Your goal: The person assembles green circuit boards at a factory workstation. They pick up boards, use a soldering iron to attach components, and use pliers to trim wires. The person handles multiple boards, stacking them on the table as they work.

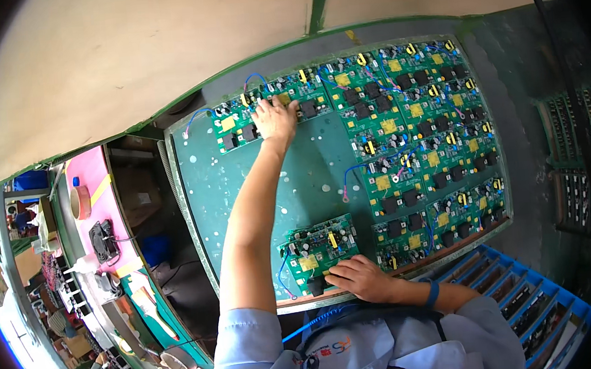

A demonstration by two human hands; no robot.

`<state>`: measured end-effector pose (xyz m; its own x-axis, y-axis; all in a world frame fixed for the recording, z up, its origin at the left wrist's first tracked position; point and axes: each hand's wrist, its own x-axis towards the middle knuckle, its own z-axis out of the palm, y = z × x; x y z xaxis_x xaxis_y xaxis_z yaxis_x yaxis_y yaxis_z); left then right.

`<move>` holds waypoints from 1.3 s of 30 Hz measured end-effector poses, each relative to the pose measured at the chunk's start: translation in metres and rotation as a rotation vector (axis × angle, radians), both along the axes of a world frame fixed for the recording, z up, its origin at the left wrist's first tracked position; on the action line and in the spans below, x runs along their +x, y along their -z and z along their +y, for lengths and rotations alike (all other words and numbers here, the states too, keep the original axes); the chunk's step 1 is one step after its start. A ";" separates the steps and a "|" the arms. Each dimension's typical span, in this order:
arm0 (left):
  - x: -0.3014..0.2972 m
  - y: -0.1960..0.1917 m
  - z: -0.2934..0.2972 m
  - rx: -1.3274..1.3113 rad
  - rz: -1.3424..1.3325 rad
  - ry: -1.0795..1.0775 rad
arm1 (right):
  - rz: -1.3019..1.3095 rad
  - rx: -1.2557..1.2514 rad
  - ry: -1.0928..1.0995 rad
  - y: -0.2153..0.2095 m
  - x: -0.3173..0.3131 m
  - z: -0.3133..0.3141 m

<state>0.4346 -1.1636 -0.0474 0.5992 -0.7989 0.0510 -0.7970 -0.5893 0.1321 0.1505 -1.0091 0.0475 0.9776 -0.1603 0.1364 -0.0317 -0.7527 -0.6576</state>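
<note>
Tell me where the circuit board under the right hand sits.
In the head view, the circuit board lies at the near edge of the green table, left of the packed boards, with the right hand on its near corner.

The circuit board (317, 250) under the right hand (360, 277) is glossy green, studded with matt black and shiny yellow plastic parts. The board (235, 125) the left hand (274, 119) touches looks the same. The table (253, 181) is worn, scuffed green, dotted with pale specks. The crate (526, 298) is smooth blue plastic
</note>
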 end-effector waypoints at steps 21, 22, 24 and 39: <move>-0.021 -0.012 -0.032 0.007 0.387 -0.454 | 0.015 0.001 -0.043 0.002 0.004 -0.004; -0.022 -0.011 -0.032 0.004 0.384 -0.450 | 0.019 0.002 -0.040 0.001 0.004 -0.003; -0.022 -0.011 -0.034 0.002 0.374 -0.445 | 0.022 0.003 -0.035 0.002 0.003 -0.003; 0.081 -0.078 0.158 -0.872 0.921 -0.378 | -0.221 0.116 0.246 -0.038 0.048 -0.065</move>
